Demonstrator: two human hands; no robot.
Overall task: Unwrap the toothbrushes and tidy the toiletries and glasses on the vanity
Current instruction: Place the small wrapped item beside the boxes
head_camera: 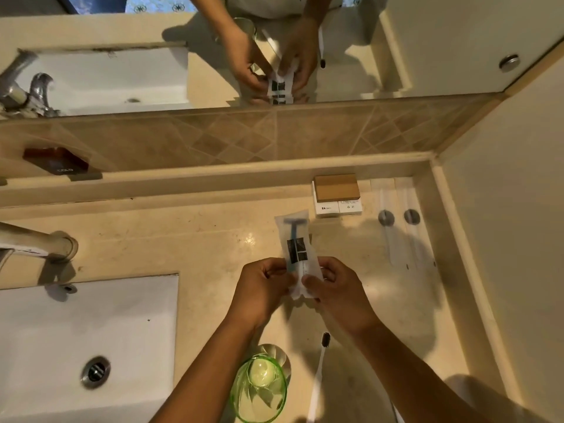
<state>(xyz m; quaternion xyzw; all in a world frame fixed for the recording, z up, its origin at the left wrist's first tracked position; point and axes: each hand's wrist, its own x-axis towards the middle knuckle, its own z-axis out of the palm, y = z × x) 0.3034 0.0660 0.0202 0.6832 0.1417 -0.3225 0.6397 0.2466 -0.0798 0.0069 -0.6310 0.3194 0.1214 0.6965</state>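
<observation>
Above the beige stone tabletop [213,239], right of the white sink [91,325], both hands pinch a wrapped packet [297,242]: left hand [262,288], right hand [335,291]. Near the front edge lie a green glass [259,389] and an unwrapped toothbrush [319,377]. Small boxes [337,193] sit by the tiled back wall under the mirror [427,41].

Fixtures around the desk [189,239]

White sink basin [91,325] at 8 o'clock, with metal drain [95,372] near its lower centre. Faucet [36,242] at 9 o'clock. Mirror [427,41] at 12 o'clock, above a diamond-pattern tile backsplash [305,135]. Dark "COLD" label [59,163] at 10 o'clock. Plain wall [518,209] at 3 o'clock.
</observation>
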